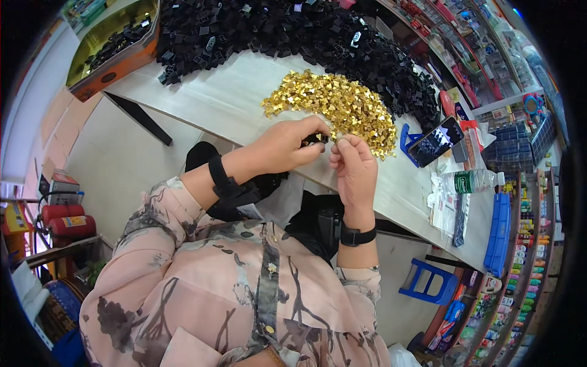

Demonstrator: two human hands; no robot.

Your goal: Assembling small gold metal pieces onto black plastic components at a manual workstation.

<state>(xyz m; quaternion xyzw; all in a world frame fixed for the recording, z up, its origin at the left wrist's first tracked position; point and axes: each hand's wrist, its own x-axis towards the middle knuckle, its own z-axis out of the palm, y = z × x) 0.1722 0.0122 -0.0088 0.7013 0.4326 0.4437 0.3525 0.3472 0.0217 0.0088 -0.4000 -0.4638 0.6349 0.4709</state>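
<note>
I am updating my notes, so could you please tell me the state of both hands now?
Left hand: closed, holding a small black piece.
Right hand: closed in a pinch; whether it holds anything cannot be told.

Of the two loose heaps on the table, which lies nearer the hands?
The heap of shiny gold pieces, just beyond the left hand and right hand; the much larger heap of black pieces lies farther back, curving behind it.

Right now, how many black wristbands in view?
2: one wristband at the wrist of the left hand, another wristband at the wrist of the right hand. The sleeves could hide more.
</note>
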